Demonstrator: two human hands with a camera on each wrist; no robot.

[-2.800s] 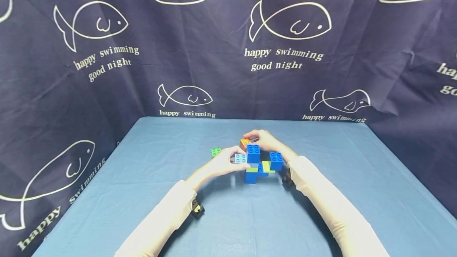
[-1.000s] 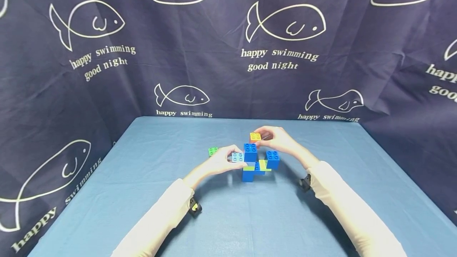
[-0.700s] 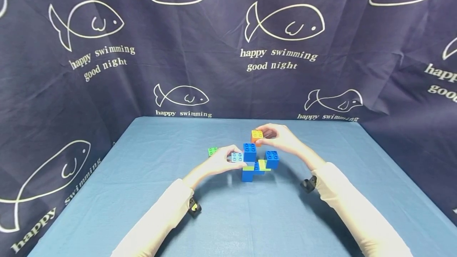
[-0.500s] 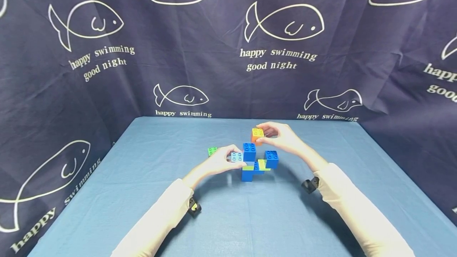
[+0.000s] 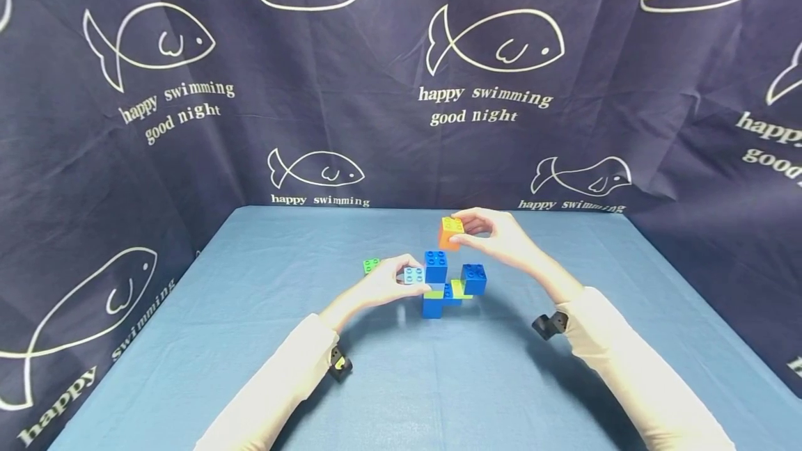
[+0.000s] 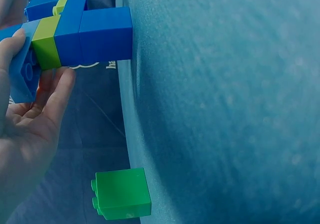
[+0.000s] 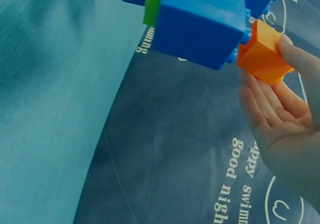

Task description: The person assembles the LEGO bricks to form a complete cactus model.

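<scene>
My left hand grips a structure of building bricks at its light blue brick, thumb on the near side. A tall blue brick tops the structure. Below it are a lime layer and a lower blue brick. An arm on the right carries another blue brick. My right hand pinches an orange brick between thumb and fingers, studs upward. In the head view the orange brick is above and behind the blue top, with a small gap between them.
A loose green brick stands on the blue tablecloth, partly behind my left hand in the head view. A dark curtain with white fish drawings hangs behind the table. Each wrist wears a black camera.
My right hand has lifted the orange brick from behind the structure, up and slightly rightward. My left hand keeps its hold on the structure, almost unmoved.
</scene>
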